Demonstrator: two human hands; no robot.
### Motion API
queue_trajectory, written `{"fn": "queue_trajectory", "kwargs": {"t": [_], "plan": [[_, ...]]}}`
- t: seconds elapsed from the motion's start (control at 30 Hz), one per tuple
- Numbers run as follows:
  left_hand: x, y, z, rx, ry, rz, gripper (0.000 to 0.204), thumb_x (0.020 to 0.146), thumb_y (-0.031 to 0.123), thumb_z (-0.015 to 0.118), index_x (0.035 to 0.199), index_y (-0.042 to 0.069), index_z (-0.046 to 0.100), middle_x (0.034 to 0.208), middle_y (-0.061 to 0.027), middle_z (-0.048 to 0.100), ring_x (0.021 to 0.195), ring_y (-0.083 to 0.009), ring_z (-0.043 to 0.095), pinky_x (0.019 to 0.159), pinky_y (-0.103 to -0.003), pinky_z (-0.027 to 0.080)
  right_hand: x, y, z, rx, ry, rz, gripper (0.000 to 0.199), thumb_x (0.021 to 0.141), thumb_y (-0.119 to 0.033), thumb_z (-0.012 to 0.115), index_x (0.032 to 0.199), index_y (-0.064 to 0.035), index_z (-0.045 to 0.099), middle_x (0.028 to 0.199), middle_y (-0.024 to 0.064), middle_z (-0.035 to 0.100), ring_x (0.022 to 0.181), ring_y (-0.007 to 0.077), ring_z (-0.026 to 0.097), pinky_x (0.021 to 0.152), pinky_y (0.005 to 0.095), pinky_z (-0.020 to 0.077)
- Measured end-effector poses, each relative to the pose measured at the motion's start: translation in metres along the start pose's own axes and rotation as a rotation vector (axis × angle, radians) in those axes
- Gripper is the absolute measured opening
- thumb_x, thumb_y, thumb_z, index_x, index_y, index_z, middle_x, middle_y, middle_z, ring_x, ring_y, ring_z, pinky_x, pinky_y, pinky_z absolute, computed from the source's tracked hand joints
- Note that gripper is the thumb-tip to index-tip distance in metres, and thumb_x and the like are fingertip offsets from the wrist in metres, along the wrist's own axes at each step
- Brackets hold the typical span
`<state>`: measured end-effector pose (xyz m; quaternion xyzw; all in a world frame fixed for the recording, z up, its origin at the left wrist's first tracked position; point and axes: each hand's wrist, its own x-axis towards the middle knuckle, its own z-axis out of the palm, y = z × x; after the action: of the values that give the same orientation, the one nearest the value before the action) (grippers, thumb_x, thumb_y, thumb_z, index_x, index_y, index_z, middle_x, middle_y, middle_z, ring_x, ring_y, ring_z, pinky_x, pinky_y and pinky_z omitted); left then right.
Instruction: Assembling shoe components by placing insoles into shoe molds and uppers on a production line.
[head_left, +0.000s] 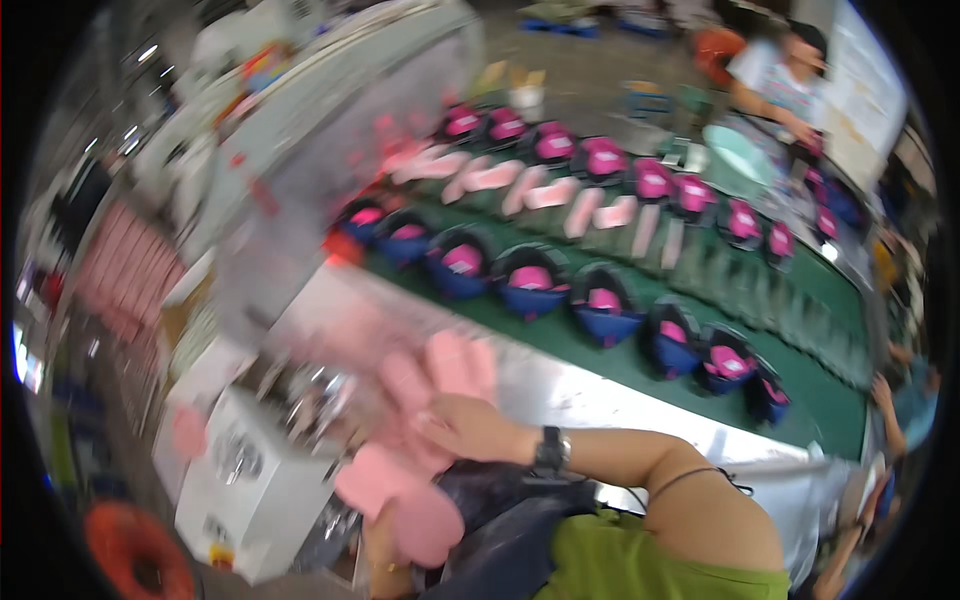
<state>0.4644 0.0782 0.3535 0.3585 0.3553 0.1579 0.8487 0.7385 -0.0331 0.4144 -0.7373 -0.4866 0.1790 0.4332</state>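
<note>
A long green conveyor belt (700,290) runs from the upper middle down to the right, carrying two rows of dark blue shoe uppers with bright pink linings (530,285) and, between the rows, a line of pale pink insoles (560,195). Along its near edge lies a shiny metal worktop (590,395). To the lower left stands a white machine housing (250,480), blurred, with an orange round thing (135,555) below it.

At the far right end of the belt another person in a light top (785,85) bends over a pale green basin (735,160).

The person's right hand (470,425) — wristwatch (550,450) on the wrist, forearm coming in from the right — is curled over a stack of pink insoles (440,375), fingers resting on them just beside the worktop's edge. The left hand (385,555) is mostly hidden; it seems to hold more pink insoles (400,495) from below, but I cannot tell its grip — motion blur smears that area.
</note>
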Motion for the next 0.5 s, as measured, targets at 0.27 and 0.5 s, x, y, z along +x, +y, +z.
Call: {"fn": "queue_trajectory", "kwargs": {"t": [0.27,0.5], "plan": [[-0.014,0.041,0.063,-0.004,0.163,0.035,0.045,0.1,0.039,0.044,0.115,-0.002,0.057,0.097,-0.0105,0.065,0.081,-0.0219,0.065,0.074,-0.035,0.055,-0.002,-0.012,0.087,0.531,-0.186,0.254,0.026,0.089,-0.02,0.059,0.108,-0.0029,0.059,0.089,0.0157,0.065,0.08,0.0236,0.064,0.071,0.0373,0.0496],[-0.042,0.029,0.018,-0.121,0.072,-0.105,0.062,0.097,0.053,0.035,0.123,-0.001,0.051,0.086,-0.0099,0.06,0.082,-0.0257,0.065,0.072,-0.042,0.057,0.088,0.031,0.112,-0.033,0.24,-0.003,0.045,0.081,-0.017,0.063,0.119,0.0016,0.049,0.096,0.0199,0.065,0.089,0.0328,0.065,0.074,0.0396,0.0499]]}}
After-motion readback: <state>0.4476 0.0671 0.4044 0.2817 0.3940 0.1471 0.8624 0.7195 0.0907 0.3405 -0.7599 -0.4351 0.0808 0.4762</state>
